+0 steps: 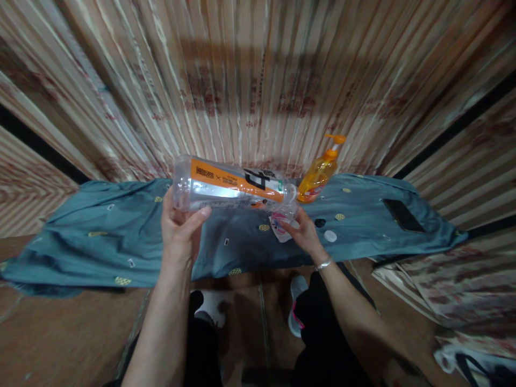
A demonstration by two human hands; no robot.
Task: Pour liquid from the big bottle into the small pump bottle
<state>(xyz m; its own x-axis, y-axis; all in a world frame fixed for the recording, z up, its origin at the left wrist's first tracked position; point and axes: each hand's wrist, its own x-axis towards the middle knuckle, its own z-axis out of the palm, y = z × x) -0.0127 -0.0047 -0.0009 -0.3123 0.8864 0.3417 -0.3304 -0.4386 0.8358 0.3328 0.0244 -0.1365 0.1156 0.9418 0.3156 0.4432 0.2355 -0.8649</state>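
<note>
A large clear plastic bottle (229, 188) with an orange and silver label lies nearly level in the air above the cloth, its neck toward the right. My left hand (181, 223) grips its base end, thumb along the near side. At the neck end, my right hand (302, 228) has its fingers closed around something clear, which I cannot make out against the bottle's mouth. Below those fingers, a pink and white printed piece (281, 232) is partly hidden. Just beyond the right hand stands an orange pump bottle (316, 178) holding yellow-orange liquid.
A teal patterned cloth (100, 231) covers the narrow table. On its right part lie a white round disc (330, 236), a small black item (320, 222) and a dark phone (403, 215). Striped curtains (250, 80) hang close behind and at both sides.
</note>
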